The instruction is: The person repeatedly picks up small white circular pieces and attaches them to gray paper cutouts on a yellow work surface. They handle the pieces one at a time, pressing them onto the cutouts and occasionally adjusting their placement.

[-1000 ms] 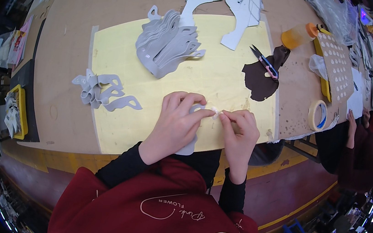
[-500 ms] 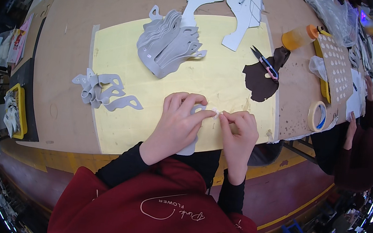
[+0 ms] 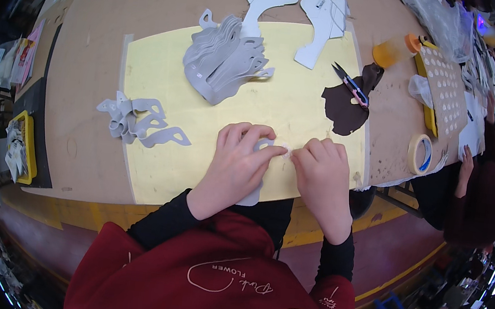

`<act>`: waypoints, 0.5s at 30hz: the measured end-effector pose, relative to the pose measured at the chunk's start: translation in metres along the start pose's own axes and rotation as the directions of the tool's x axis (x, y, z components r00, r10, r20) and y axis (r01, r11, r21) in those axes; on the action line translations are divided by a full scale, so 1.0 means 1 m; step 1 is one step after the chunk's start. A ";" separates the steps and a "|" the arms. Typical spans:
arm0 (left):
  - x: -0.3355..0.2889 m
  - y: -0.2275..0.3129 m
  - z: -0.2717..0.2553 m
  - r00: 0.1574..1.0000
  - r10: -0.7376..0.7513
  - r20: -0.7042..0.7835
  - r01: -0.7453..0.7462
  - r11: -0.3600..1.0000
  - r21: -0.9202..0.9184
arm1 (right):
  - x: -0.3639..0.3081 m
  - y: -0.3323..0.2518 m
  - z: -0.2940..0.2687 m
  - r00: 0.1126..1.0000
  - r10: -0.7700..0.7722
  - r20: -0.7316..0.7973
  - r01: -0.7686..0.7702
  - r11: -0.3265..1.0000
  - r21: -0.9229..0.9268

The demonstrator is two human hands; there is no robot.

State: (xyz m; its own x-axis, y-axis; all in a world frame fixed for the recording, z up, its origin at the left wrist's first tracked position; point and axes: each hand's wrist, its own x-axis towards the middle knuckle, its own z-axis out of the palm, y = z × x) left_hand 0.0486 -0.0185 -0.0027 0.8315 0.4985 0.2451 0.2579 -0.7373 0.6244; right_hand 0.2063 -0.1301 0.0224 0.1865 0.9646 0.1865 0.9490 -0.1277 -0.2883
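Observation:
Near the front edge of the yellow sheet (image 3: 289,110), my left hand (image 3: 234,165) is closed over a flat grey cut piece (image 3: 250,196), most of which it hides. Its thumb points right, to a tiny whitish scrap (image 3: 285,149). On the other side of that scrap, my right hand (image 3: 325,178) is closed in a pinch with its fingertips turned down; what they hold, if anything, is too small to make out. Beyond my hands lies a layered stack of grey cut pieces (image 3: 218,66). More curled grey pieces (image 3: 141,121) lie to the left.
Thread snips (image 3: 356,89) rest on dark brown material (image 3: 343,116) at the right. Past them are an orange-capped bottle (image 3: 393,51), a tape roll (image 3: 420,154) and a dotted board (image 3: 447,89). White sheets (image 3: 323,23) lie behind, a yellow basket (image 3: 30,154) far left. A co-worker's hand (image 3: 466,170) is far right.
My right hand has turned, its back now facing up more and its forearm swung to the right; its fingertips stay by the scrap. My left hand has hardly moved.

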 end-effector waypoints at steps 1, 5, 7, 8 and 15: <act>0.000 0.001 0.001 1.000 -0.001 0.004 0.001 1.000 -0.006 | -0.001 0.000 0.000 0.999 -0.030 0.030 0.031 0.999 -0.036; 0.001 -0.001 0.004 1.000 0.012 -0.016 -0.012 1.000 -0.015 | -0.001 -0.006 -0.004 0.998 -0.058 0.007 0.058 0.997 -0.042; 0.000 -0.001 0.003 1.000 -0.011 -0.008 0.011 1.000 -0.010 | 0.001 -0.004 -0.009 0.999 -0.048 0.006 0.047 0.994 0.094; 0.000 -0.001 0.001 1.000 -0.013 0.000 0.013 1.000 -0.010 | -0.001 -0.003 -0.012 1.000 -0.007 0.020 0.002 0.977 0.215; -0.001 -0.002 0.001 1.000 -0.021 0.018 0.022 0.998 -0.061 | -0.044 0.010 -0.045 0.911 0.413 -0.019 -0.275 0.639 0.719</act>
State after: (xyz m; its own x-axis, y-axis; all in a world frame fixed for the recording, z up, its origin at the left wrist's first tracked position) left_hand 0.0477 -0.0183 -0.0046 0.8345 0.5057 0.2187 0.2460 -0.6971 0.6734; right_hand 0.2188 -0.1842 0.0539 0.5663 0.8213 0.0687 0.3723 -0.1805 -0.9104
